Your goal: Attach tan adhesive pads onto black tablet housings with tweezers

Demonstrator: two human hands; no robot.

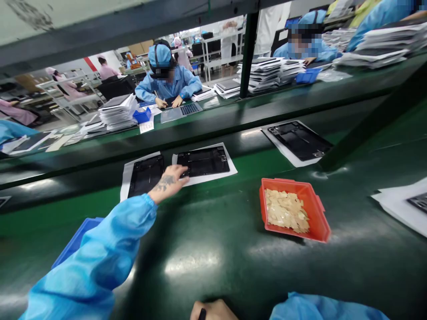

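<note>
My open left hand [168, 183] touches a flat black tablet shell [203, 161] lying on white paper. My right hand [214, 310] is shut around a small black stick [202, 314]. An orange plastic tray [294, 210] sits nearby, full of tan bits, so lots are left.

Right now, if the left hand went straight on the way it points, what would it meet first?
Probably the black tablet casing on its white sheet: the left hand's fingertips lie at that sheet's edge, though depth is hard to judge from this view.

Head view faces forward, down, close above left hand [168, 183], right hand [213, 311].
</note>
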